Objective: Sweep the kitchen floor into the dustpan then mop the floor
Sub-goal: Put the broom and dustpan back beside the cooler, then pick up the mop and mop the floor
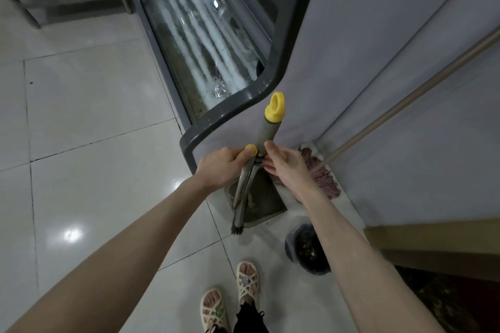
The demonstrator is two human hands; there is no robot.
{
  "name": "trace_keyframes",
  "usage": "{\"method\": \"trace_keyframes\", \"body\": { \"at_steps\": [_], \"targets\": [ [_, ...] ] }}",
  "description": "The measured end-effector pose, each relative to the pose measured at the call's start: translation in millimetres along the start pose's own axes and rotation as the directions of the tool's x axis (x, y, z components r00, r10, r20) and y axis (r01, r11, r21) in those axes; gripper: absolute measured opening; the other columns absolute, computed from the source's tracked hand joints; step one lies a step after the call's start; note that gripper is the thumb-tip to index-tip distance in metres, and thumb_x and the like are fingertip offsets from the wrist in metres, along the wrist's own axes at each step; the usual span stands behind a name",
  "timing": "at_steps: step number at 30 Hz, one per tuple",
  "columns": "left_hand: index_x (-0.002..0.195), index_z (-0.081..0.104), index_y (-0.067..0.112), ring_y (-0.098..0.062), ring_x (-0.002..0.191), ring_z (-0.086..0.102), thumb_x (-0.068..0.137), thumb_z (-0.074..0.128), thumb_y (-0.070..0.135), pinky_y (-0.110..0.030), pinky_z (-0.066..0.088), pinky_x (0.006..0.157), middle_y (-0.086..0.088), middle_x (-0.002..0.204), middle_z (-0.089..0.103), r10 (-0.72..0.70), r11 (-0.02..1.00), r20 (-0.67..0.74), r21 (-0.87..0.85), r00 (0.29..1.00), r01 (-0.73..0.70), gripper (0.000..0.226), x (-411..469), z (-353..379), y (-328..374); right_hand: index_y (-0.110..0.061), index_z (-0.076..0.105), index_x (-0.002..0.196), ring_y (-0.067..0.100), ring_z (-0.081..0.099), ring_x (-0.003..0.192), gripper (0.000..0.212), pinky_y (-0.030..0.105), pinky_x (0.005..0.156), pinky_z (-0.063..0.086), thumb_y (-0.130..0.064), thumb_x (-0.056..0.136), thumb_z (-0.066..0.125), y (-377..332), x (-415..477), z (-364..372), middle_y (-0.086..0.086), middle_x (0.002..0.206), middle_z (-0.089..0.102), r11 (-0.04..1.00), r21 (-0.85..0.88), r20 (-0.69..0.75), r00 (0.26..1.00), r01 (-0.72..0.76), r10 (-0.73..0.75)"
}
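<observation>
Our left hand (221, 167) grips the broom handle (241, 187) just under its yellow cap. Our right hand (287, 168) holds the dustpan handle (266, 130) between thumb and fingers. The dustpan (266, 201) rests on the floor (94, 116) below both hands. The mop (323, 178) lies just right of the right hand.
</observation>
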State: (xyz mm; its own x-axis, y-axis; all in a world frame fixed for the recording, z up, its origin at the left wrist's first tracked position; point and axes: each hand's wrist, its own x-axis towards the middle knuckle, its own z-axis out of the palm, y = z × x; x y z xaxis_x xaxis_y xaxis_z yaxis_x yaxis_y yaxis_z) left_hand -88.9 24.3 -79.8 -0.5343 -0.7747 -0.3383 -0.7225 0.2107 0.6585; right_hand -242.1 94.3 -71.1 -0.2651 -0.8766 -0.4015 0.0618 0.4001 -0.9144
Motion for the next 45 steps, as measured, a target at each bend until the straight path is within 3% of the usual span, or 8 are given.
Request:
{"method": "trace_keyframes", "body": {
  "at_steps": [5,9,13,21,28,33,39,45],
  "targets": [
    [0.087,0.067,0.012,-0.025,0.075,0.06,0.098,0.036,0.051,-0.043,0.05,0.073,-0.008,0.077,0.062,0.075,0.997,-0.062,0.033,0.995,-0.073,0.052,-8,-4,10,-0.023,0.06,0.103,0.017,0.06,0.106,0.019,0.039,0.096,0.05,-0.038,0.095,0.053,-11,-19,-2,-0.009,0.097,0.062,0.994,0.035,0.001,0.995,-0.099,0.099],
    [0.098,0.071,0.016,-0.023,0.087,0.059,0.1,0.043,0.043,-0.041,0.05,0.078,-0.005,0.092,0.061,0.077,0.995,-0.104,0.069,0.992,-0.07,0.039,-22,-14,13,-0.013,0.049,0.137,0.023,0.059,0.112,0.055,0.038,0.089,0.053,-0.045,0.093,0.052,-21,-34,-11,-0.003,0.122,0.057,0.995,0.047,-0.112,0.989,-0.094,0.098],
    [0.102,0.071,0.012,-0.017,0.087,0.059,0.099,0.048,0.037,-0.033,0.049,0.076,-0.003,0.099,0.063,0.111,0.994,-0.15,0.022,0.982,-0.109,0.034,-42,-19,31,-0.01,0.057,0.127,0.021,0.064,0.101,0.048,0.03,0.078,0.056,-0.043,0.092,0.057,-33,-47,-26,0.007,0.118,0.064,0.994,0.057,-0.203,0.974,-0.093,0.102],
    [0.097,0.072,0.007,-0.02,0.085,0.065,0.095,0.057,0.033,-0.04,0.051,0.079,-0.008,0.092,0.072,0.136,0.98,-0.09,-0.135,0.987,-0.147,0.031,-56,16,105,-0.008,0.064,0.098,0.017,0.063,0.075,0.024,0.03,0.07,0.054,-0.031,0.093,0.061,-56,-71,-85,0.012,0.089,0.066,0.993,0.11,-0.377,0.923,-0.033,0.073],
    [0.1,0.07,0.008,-0.014,0.083,0.058,0.094,0.059,0.035,-0.021,0.036,0.068,-0.005,0.089,0.067,0.148,0.966,-0.114,-0.198,0.982,-0.169,0.03,-17,36,209,-0.013,0.059,0.078,0.013,0.058,0.06,0.021,0.02,0.053,0.048,-0.027,0.093,0.061,-81,-91,-186,0.006,0.072,0.061,0.988,0.152,-0.498,0.865,0.013,0.065],
    [0.085,0.065,0.007,-0.015,0.07,0.053,0.095,0.057,0.036,-0.018,0.034,0.05,-0.001,0.072,0.059,0.156,0.959,-0.107,-0.221,0.982,-0.177,0.032,21,60,265,-0.013,0.059,0.073,0.016,0.056,0.06,0.023,0.025,0.058,0.048,-0.024,0.093,0.061,-91,-92,-260,0.007,0.07,0.06,0.99,0.123,-0.551,0.835,0.061,0.017],
    [0.099,0.07,0.009,-0.017,0.083,0.057,0.094,0.058,0.038,-0.023,0.038,0.071,-0.002,0.083,0.064,0.168,0.962,-0.056,-0.209,0.984,-0.176,0.031,73,82,307,-0.011,0.061,0.077,0.018,0.057,0.062,0.02,0.027,0.059,0.048,-0.025,0.091,0.064,-93,-66,-327,0.009,0.072,0.06,0.99,0.128,-0.576,0.817,0.054,0.029],
    [0.101,0.068,0.007,-0.021,0.087,0.059,0.095,0.058,0.034,-0.024,0.037,0.071,-0.005,0.087,0.063,0.163,0.969,-0.01,-0.184,0.987,-0.162,0.029,140,94,330,-0.01,0.063,0.081,0.018,0.059,0.064,0.016,0.032,0.066,0.05,-0.022,0.09,0.065,-100,-21,-366,0.01,0.074,0.061,0.985,0.161,-0.584,0.81,0.057,0.048]
  ]
}}
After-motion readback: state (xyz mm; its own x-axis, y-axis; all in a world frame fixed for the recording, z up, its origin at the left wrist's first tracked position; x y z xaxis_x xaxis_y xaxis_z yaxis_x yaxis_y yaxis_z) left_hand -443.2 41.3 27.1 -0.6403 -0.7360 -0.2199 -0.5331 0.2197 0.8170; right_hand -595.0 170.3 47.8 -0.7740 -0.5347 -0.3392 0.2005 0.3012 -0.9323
